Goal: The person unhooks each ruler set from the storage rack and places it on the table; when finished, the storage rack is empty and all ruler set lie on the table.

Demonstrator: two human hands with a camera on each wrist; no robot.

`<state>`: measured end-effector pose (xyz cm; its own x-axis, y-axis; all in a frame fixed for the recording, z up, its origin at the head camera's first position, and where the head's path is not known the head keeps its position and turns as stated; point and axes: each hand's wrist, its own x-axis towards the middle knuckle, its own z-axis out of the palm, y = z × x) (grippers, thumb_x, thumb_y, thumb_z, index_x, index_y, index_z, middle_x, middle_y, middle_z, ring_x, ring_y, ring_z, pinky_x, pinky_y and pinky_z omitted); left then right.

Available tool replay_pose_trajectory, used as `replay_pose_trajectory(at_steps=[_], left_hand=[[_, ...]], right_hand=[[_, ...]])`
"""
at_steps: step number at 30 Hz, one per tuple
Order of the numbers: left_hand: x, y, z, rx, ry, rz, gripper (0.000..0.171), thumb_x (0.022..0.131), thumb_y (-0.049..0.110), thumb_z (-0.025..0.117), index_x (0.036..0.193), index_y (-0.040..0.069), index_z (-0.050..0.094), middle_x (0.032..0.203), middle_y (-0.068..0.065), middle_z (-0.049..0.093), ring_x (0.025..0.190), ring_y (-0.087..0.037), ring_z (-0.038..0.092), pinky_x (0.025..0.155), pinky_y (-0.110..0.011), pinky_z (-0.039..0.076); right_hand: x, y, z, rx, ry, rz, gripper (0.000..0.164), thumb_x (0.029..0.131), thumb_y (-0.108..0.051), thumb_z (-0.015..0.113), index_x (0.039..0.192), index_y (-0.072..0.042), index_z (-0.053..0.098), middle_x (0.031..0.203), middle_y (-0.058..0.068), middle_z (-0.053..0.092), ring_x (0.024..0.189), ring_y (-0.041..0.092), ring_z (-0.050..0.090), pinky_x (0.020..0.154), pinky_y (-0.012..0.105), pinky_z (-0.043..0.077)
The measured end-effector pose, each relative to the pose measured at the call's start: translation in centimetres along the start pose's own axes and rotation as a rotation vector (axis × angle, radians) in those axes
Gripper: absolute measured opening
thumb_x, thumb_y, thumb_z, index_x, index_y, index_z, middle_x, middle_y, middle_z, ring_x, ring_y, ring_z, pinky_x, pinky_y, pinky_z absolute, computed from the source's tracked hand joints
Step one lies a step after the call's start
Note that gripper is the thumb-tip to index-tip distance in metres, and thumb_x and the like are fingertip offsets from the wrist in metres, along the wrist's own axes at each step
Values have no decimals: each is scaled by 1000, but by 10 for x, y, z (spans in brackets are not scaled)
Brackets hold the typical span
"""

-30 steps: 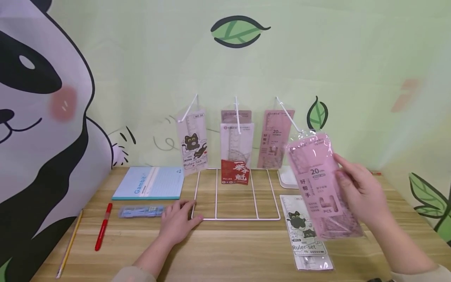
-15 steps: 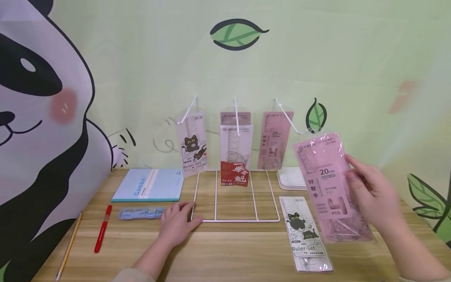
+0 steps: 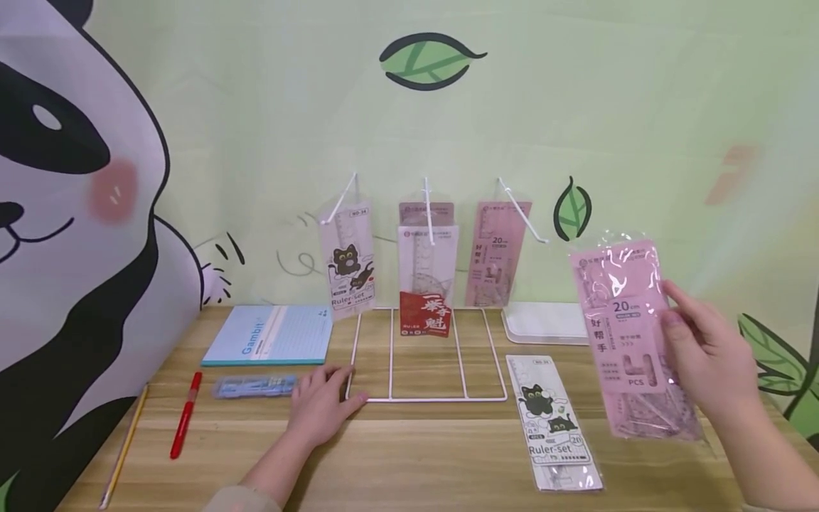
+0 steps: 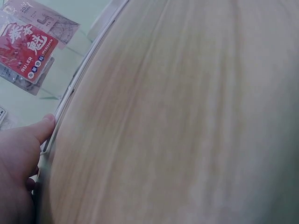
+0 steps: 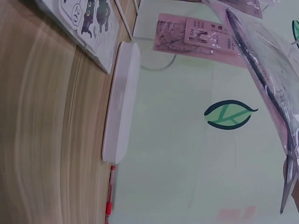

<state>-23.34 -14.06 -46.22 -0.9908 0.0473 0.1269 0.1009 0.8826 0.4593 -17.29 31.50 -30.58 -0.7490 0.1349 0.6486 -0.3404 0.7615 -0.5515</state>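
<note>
My right hand (image 3: pixel 713 355) pinches the right edge of a pink ruler-set packet (image 3: pixel 617 320), holding it upright above the table's right side. Its clear sleeve (image 5: pixel 275 65) appears edge-on in the right wrist view. Down at the left front corner of a white wire display rack (image 3: pixel 435 400), my left hand (image 3: pixel 322 405) grips the frame, thumb (image 4: pixel 46 123) against the wire. From the rack's three hooks hang a black-cat ruler set (image 3: pixel 350 263), a red-and-white ruler set (image 3: pixel 427 270) with a pinkish one behind, and a pink ruler set (image 3: pixel 495 256).
A black-cat ruler set (image 3: pixel 553 427) lies right of the rack, before a white flat box (image 3: pixel 544 323). At left lie a blue notebook (image 3: pixel 269 334), a blue clear case (image 3: pixel 252 386), a red pen (image 3: pixel 185 416) and a pencil (image 3: pixel 124 448). A red pen (image 5: pixel 110 189) lies behind at right.
My right hand has moved right with the pink packet, away from the right hook, uncovering more of the white box and the packet on the table. The left hand has stayed put.
</note>
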Motion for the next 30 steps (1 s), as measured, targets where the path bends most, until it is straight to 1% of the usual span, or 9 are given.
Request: replay_pose_trajectory(at_steps=[4,6,8,11,14,16,22,26,30], left_hand=[[0,-1,0,-1,3,-3,63,83,50,64,134,15,52,134,-15,43,121,-40,35,96,-57,25],[-1,-1,0,-3,4,-3,63,83,50,64,134,15,52,134,-16,43,121,-40,35,96,-57,25],[-1,-1,0,-5,5,-2,63,83,50,64,134,15,52,134,-16,44,121,-40,35,96,-57,25],[-1,-1,0,-4,7,-1,63,83,50,64,134,15,52,134,-16,44,120,-40,35,96,-57,25],[-1,-1,-1,-4,9,0,63,83,50,64,134,15,52,134,-16,44,120,-40,35,96,-57,26],[0,-1,-1,-3,11,1,63,83,50,64,134,14,52,134,-16,44,120,-40,36,96,-58,26],[1,0,-1,-2,2,-1,64,83,52,63,134,15,52,134,-16,44,121,-40,35,97,-58,25],[1,1,0,-1,-5,-5,64,83,52,63,134,15,52,134,-16,44,121,-40,35,97,-58,25],[1,0,-1,-3,2,1,64,83,51,63,134,15,52,134,-16,44,120,-39,36,96,-57,26]], right_hand=[[1,6,1,-1,-15,4,39,96,-12,51,135,-14,50,94,-27,47,70,-8,49,55,9,42],[1,10,2,-5,-31,15,39,97,-13,51,136,-14,49,94,-20,51,69,-6,49,53,11,43],[1,15,2,-23,-61,33,40,98,-16,50,138,-15,47,97,-10,55,68,-6,50,52,13,44],[1,23,3,-50,-113,62,42,99,-21,47,141,-16,42,102,11,59,67,-5,50,51,18,45],[-1,34,4,-61,-163,83,44,100,-22,44,143,-16,38,108,22,58,66,-3,50,50,21,46],[-2,41,6,-67,-179,93,45,100,-23,44,144,-15,37,109,24,58,67,-3,51,50,22,47],[-8,59,10,-101,-222,130,46,100,-25,43,144,-14,36,109,27,57,65,3,52,49,25,47],[-12,68,15,-132,-263,134,46,101,-26,42,144,-12,37,106,25,58,69,12,53,53,28,45],[-14,73,21,-145,-331,132,47,101,-27,40,145,-11,34,104,24,59,73,20,54,57,30,43]])
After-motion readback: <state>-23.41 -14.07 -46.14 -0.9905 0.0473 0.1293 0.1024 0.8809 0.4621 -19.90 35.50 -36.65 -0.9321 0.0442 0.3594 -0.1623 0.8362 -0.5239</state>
